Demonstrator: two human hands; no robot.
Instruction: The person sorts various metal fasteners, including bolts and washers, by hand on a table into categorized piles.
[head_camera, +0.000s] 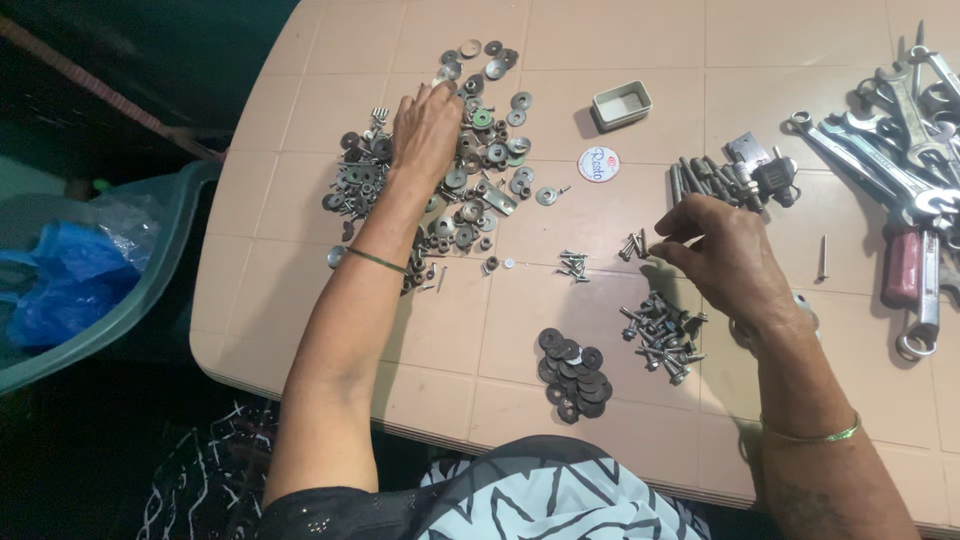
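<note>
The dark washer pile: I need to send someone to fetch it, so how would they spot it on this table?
Start at the near edge of the pinkish table, just beyond the person's patterned clothing. The dark washer pile lies there between the two forearms, left of the small heap of silver bolts. It is the only group made purely of flat black rings, tidy and uniform, unlike the big mixed shiny scatter under the left hand.

Head cam, looks steeply down, close over table (640, 40)
</note>
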